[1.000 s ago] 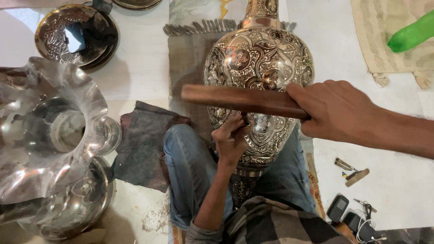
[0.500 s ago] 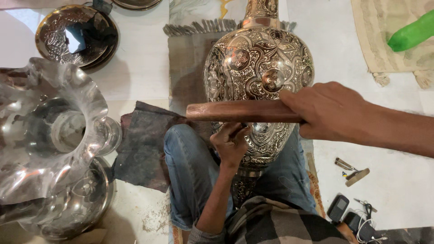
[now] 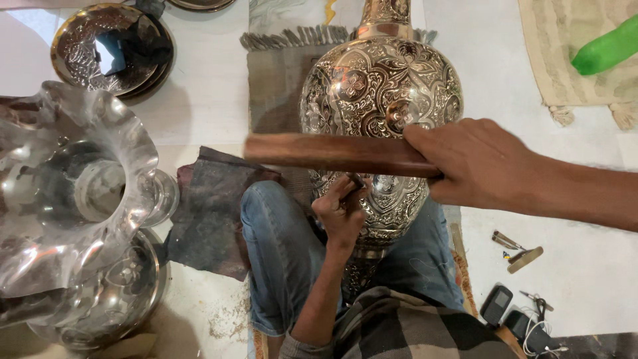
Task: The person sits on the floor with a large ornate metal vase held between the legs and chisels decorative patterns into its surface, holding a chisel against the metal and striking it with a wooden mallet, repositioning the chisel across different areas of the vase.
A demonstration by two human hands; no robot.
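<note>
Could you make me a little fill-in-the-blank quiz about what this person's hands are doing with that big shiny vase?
1. The right hand grips a long ____ stick.
2. The left hand presses a small tool against the engraved ____ vase.
3. The vase lies across the person's ____.
4. The green object rests on a fringed ____.

Missing words: wooden; metal; legs; mat

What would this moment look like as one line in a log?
left hand: pinches small tool against engraved metal vase | right hand: grips wooden stick level above it | vase: lying across lap
</note>
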